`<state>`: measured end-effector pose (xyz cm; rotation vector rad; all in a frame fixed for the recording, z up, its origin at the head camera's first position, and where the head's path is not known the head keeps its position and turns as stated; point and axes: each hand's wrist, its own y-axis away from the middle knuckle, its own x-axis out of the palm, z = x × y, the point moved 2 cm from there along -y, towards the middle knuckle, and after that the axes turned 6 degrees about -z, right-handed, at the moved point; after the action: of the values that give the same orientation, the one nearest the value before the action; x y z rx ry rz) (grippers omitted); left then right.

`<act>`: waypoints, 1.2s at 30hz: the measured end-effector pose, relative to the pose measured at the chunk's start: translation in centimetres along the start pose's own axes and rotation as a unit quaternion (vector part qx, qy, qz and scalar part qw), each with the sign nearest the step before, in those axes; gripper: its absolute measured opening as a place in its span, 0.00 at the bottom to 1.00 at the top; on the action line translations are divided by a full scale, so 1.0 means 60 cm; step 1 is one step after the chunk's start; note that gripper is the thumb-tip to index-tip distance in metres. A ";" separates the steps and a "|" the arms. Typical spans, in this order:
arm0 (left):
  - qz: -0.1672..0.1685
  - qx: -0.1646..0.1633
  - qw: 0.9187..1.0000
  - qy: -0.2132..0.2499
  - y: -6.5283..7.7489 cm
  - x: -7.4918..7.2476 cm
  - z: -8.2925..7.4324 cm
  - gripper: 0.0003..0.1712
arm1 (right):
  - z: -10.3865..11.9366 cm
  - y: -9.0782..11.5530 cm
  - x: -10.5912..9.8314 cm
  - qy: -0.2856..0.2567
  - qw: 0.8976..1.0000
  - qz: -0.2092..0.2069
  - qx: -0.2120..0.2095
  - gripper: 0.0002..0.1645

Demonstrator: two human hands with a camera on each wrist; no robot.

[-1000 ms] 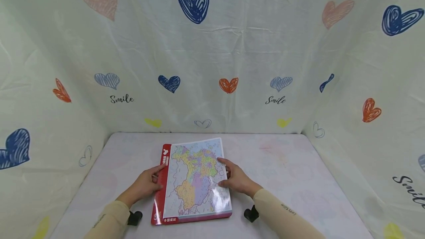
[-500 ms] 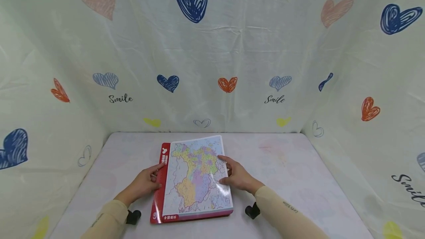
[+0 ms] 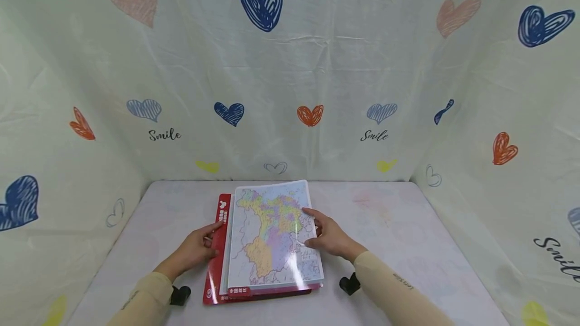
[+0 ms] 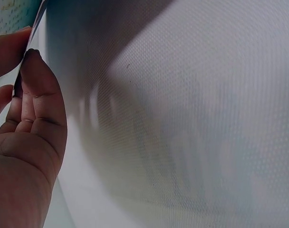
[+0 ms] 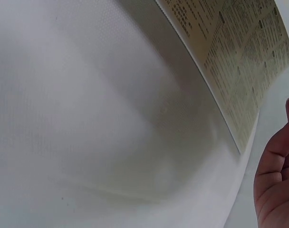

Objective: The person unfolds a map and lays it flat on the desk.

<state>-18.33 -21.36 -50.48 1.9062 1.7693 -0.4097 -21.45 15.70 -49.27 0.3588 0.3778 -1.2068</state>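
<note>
A glossy map sheet [image 3: 276,235], coloured in yellow, green and purple, lies over a red-edged sheet [image 3: 216,260] and is shifted right of its red strip. My left hand [image 3: 192,250] pinches the left edge of the red-edged sheet; the left wrist view shows thumb and fingers [image 4: 42,95] on either side of a thin edge. On the opposite side, my right hand [image 3: 333,235] pinches the map sheet's right edge, thumb on top. The right wrist view catches a printed underside [image 5: 239,52] full of small text, tilted up over the white surface.
Both sheets are over a white table [image 3: 385,265] with faint pinkish marks. A pale curtain [image 3: 344,79] printed with hearts and "Smile" surrounds the table at the back and sides. Black wrist-worn pieces [image 3: 180,296] sit under the sleeves.
The map sheet has slid right and slightly away from me off the red strip, baring a pale band beside it. My right hand has moved right with it; my left has barely shifted.
</note>
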 end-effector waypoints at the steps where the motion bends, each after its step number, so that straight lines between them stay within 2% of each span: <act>1: 0.000 0.000 1.000 -0.002 0.000 -0.001 0.000 0.45 | 0.000 0.000 -0.002 -0.002 1.000 0.001 -0.001 0.53; 6: 0.000 -0.001 1.000 -0.008 -0.001 -0.003 0.001 0.45 | 0.002 0.005 -0.016 -0.010 1.000 0.004 -0.007 0.54; 13: -0.001 -0.007 1.000 -0.009 0.000 -0.009 0.007 0.45 | 0.001 0.012 -0.040 -0.004 1.000 -0.014 -0.012 0.54; 28: -0.011 -0.005 0.999 -0.032 0.007 -0.039 0.010 0.45 | -0.012 0.018 -0.093 -0.015 0.997 -0.065 0.024 0.54; 36: -0.012 0.002 0.999 -0.040 0.009 -0.055 0.018 0.46 | -0.013 0.028 -0.123 -0.010 0.997 -0.072 0.029 0.53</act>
<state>-18.06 -24.75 -49.53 1.8472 1.7421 -0.4901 -22.20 22.70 -46.39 0.3747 0.3571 -1.3631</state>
